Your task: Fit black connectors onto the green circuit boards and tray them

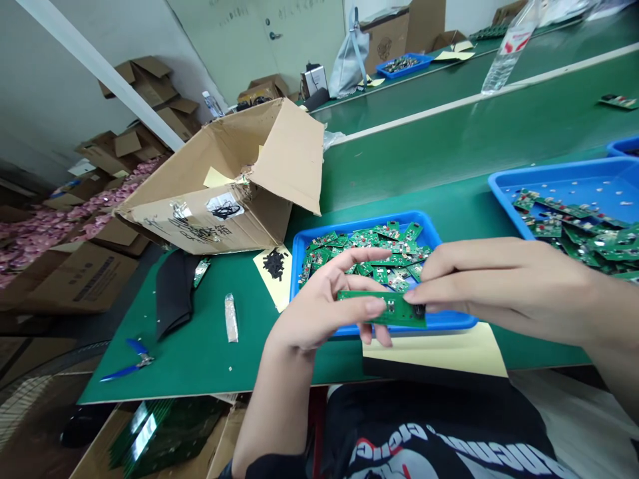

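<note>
A small green circuit board (405,314) is held flat in front of me by my left hand (319,303). The thumb lies on top of the board and the other fingers spread behind and below it. At the board's right end, the fingertips of my right hand (504,283) are pinched together over a small black piece (419,310), partly hidden by the fingers. Directly behind both hands stands a blue tray (299,249) heaped with similar green circuit boards (369,243).
An open cardboard box (210,219) stands back left. Small black strips (274,263) lie on yellow paper (284,293). Blue-handled cutters (134,362), black sheets (174,293) and a small clear packet (230,318) are at left. Another blue tray (504,183) is at right, a bottle (506,60) behind.
</note>
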Motion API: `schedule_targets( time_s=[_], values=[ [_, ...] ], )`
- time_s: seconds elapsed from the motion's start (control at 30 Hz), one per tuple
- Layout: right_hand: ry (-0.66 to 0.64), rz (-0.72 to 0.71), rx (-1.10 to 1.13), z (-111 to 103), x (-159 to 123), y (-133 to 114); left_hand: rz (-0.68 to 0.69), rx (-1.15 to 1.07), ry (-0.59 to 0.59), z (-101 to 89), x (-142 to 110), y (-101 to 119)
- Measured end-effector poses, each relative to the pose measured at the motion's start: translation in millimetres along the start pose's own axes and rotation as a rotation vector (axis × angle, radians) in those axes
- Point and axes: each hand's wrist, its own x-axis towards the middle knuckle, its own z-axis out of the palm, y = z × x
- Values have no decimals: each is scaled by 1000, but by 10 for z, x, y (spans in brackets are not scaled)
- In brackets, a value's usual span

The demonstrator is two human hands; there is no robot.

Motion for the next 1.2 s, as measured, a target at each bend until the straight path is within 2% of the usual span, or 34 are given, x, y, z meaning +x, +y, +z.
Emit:
schedule_targets(
  time_s=[0.07,0.1,0.17,0.2,0.3,0.33,0.4,0.43,0.53,0.6,0.7,0.9,1.2],
  values=[
    [57,-120,-88,4,5,46,28,-47,-45,-77,33,-32],
    [77,-136,-110,6,8,63,41,-54,-55,-100,47,-60],
    [112,-139,-134,17,12,83,94,-47,-5,-99,66,-143],
    [132,-124,-151,26,12,86,150,-31,61,-74,71,-197],
    [191,-75,-225,76,2,74,459,105,319,65,61,-394],
    [204,-68,-242,101,-2,66,575,179,372,117,54,-460],
    [219,-66,-260,154,-7,45,727,331,394,209,45,-571],
    [220,-65,-262,178,-7,34,749,393,391,243,46,-611],
    [226,-60,-265,215,0,7,717,470,436,296,74,-674],
    [201,-60,-241,205,3,0,713,442,469,300,100,-685],
    [156,-54,-192,171,-6,-3,740,389,450,297,123,-688],
    [238,10,-316,172,-20,-86,742,380,483,305,114,-671],
    [186,-25,-399,113,-19,-177,779,433,468,343,88,-544]
  ],
)
